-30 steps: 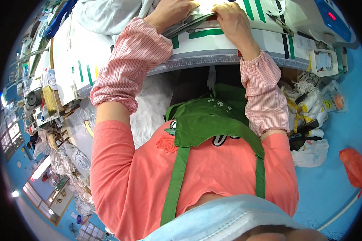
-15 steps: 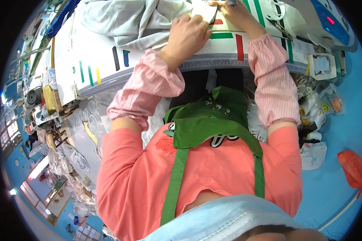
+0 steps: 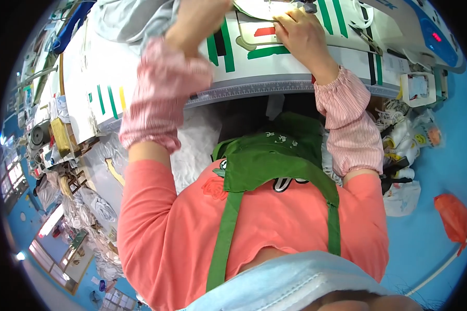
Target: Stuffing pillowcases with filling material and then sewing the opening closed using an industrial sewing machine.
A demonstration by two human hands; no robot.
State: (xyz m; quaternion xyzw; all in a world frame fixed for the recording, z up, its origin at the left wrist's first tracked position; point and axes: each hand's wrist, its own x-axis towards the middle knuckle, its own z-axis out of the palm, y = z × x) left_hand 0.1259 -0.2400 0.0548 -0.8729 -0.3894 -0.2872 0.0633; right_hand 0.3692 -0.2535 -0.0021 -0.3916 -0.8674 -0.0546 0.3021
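Left hand (image 3: 200, 20): at about 11 o'clock near the top edge, closed in a loose fist on grey cloth (image 3: 135, 20); the fingers are hidden behind the knuckles, so how firmly it pinches cannot be told.
Right hand (image 3: 301, 36): at 12 o'clock, fingers together and pressed flat on the pale fabric piece (image 3: 264, 8).
Pale fabric piece: lies on the surface (image 3: 296, 83) at the very top, just beyond the right fingertips and touching them; its long axis seems to run left to right. The right hand is the nearer one.
Grey cloth: soft, wrinkled, bunched toward 10 o'clock.
Surface: smooth white top with green, red and yellow tape stripes and a ruler strip along the near edge.
Sleeves (image 3: 163, 93): pink striped covers, gathered at the cuffs.
Apron (image 3: 275, 160): green, woven, over a coral shirt.
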